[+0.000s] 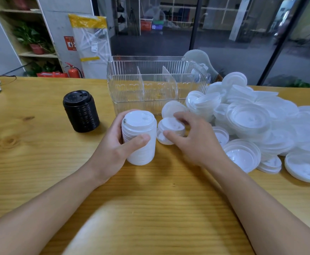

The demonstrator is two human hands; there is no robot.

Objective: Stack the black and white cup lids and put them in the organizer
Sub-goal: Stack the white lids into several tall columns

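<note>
Stack: left hand [113, 144] is gripping the white lid stack [138, 137] upright on the table [40, 148].
Pickup: right hand [193, 137] is curling onto a loose white lid [170, 128]; whether it is gripped, I cannot tell.
Advice: centre it before pressing.
Destination: organizer [156, 83] is standing just behind.
</note>
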